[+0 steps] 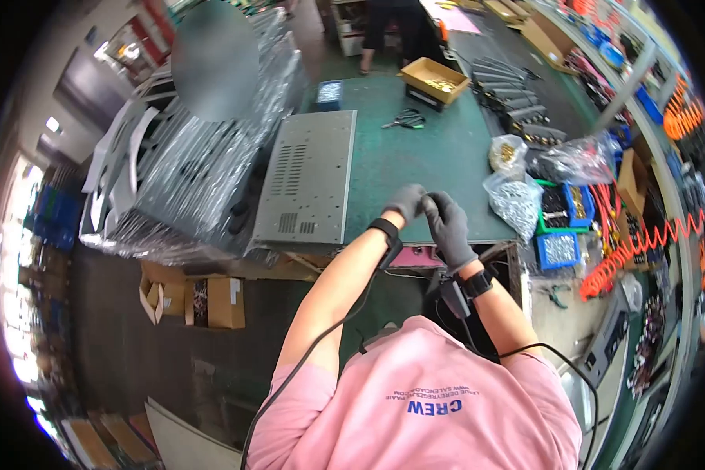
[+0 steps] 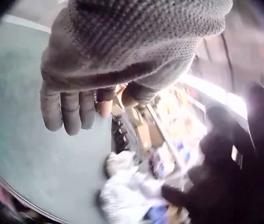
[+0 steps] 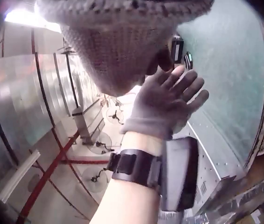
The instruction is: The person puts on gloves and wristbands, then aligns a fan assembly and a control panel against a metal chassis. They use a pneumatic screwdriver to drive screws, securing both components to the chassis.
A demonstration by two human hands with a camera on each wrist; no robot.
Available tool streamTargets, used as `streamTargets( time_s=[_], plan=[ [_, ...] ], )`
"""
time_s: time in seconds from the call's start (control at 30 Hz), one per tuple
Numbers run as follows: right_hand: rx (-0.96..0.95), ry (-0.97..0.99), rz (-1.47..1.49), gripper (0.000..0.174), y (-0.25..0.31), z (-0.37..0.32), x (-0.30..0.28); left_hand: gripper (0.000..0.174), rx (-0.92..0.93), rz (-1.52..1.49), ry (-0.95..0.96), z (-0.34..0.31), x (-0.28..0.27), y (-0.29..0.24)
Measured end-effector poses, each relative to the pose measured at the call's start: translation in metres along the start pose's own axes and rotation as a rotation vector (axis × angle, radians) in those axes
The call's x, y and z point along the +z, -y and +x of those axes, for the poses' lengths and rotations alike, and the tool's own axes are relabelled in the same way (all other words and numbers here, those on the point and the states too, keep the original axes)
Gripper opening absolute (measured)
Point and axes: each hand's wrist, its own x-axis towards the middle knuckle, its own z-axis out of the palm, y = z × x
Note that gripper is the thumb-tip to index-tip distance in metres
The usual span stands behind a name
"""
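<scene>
My left hand [image 1: 406, 202], in a grey knit glove, is over the green table [image 1: 384, 168] near its front edge. In the left wrist view its fingers [image 2: 71, 112] point out fairly straight, and one bare fingertip shows beyond the glove. The gloved right hand [image 1: 449, 227] is close beside it, its fingertips overlapping the left fingers in the head view. The left wrist view shows the right hand [image 2: 230, 158] dark, with loosely bent, spread fingers. No object shows in either hand. Left of the hands lies a grey metal cover [image 1: 309, 180] with vent slots.
Pliers [image 1: 406, 119], a blue box [image 1: 330, 95] and a yellow tray [image 1: 435, 80] stand farther back. Bags of small hardware [image 1: 514, 202] and blue bins [image 1: 558, 249] line the right side. An orange coiled hose [image 1: 619, 262] hangs there. Plastic-wrapped goods [image 1: 196, 172] stand left.
</scene>
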Motion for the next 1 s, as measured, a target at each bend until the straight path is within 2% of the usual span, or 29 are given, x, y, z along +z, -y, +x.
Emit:
streamTargets(
  time_s=[0.03, 0.07, 0.13, 0.17, 0.23, 0.3, 0.37, 0.5, 0.57, 0.6, 0.67, 0.7, 0.73, 0.8, 0.87, 0.93, 0.97, 1.0],
  plan=[
    [0.004, 0.0, 0.035, 0.033, -0.008, -0.011, -0.01, 0.025, 0.065, -0.05, -0.01, 0.004, -0.008, -0.002],
    [0.02, -0.027, 0.018, 0.033, -0.013, -0.024, -0.019, 0.025, 0.091, -0.051, 0.014, 0.007, -0.005, -0.013],
    [0.051, 0.176, 0.295, 0.06, -0.009, -0.049, -0.028, 0.024, -0.546, -1.327, -0.086, -0.005, -0.015, -0.064],
    [0.086, 0.113, 0.267, 0.06, -0.01, -0.062, -0.036, 0.025, -0.48, -1.41, -0.057, 0.011, 0.011, -0.074],
    [0.12, 0.151, 0.314, 0.098, -0.008, -0.073, -0.036, 0.024, -0.49, -1.481, 0.011, 0.021, 0.032, -0.086],
    [0.112, 0.092, 0.322, 0.098, -0.012, -0.079, -0.045, 0.022, -0.511, -1.547, 0.07, 0.027, 0.046, -0.101],
    [0.132, 0.043, 0.255, 0.096, -0.011, -0.084, -0.057, 0.023, -0.54, -1.59, 0.035, 0.031, 0.053, -0.119],
    [0.283, -0.038, 0.135, 0.089, 0.002, -0.087, -0.084, 0.025, -0.556, -1.531, 0.086, 0.041, 0.076, -0.148],
    [0.255, -0.07, -0.014, 0.083, 0.0, -0.091, -0.095, 0.027, -0.27, -1.03, 0.051, 0.051, 0.095, -0.154],
    [0.261, -0.079, -0.017, 0.083, 0.0, -0.091, -0.101, 0.027, -0.267, -1.027, 0.062, 0.049, 0.095, -0.162],
    [0.253, -0.066, -0.081, 0.079, 0.004, -0.089, -0.116, 0.023, 0.164, -0.206, -0.088, 0.039, 0.093, -0.184],
    [0.244, -0.064, -0.098, 0.078, 0.007, -0.089, -0.123, 0.024, 0.344, -0.108, -0.143, 0.037, 0.097, -0.188],
    [0.246, -0.071, -0.104, 0.078, 0.011, -0.089, -0.13, 0.024, 0.351, -0.111, -0.139, 0.037, 0.1, -0.193],
    [0.323, -0.015, -0.005, 0.076, 0.018, -0.09, -0.142, 0.025, 0.712, 0.53, -0.162, 0.035, 0.101, -0.2],
    [0.342, -0.012, -0.002, 0.076, 0.012, -0.096, -0.145, 0.027, 0.758, 0.561, -0.146, 0.032, 0.102, -0.211],
    [0.337, -0.03, 0.056, 0.079, 0.011, -0.098, -0.151, 0.027, 0.407, 0.15, -0.045, 0.042, 0.109, -0.223],
    [0.34, -0.036, 0.056, 0.079, 0.011, -0.1, -0.153, 0.027, 0.323, -0.171, 0.034, 0.05, 0.115, -0.222],
    [0.294, -0.053, -0.028, 0.08, 0.01, -0.102, -0.155, 0.027, 0.327, -0.17, 0.038, 0.051, 0.124, -0.224]
  ],
)
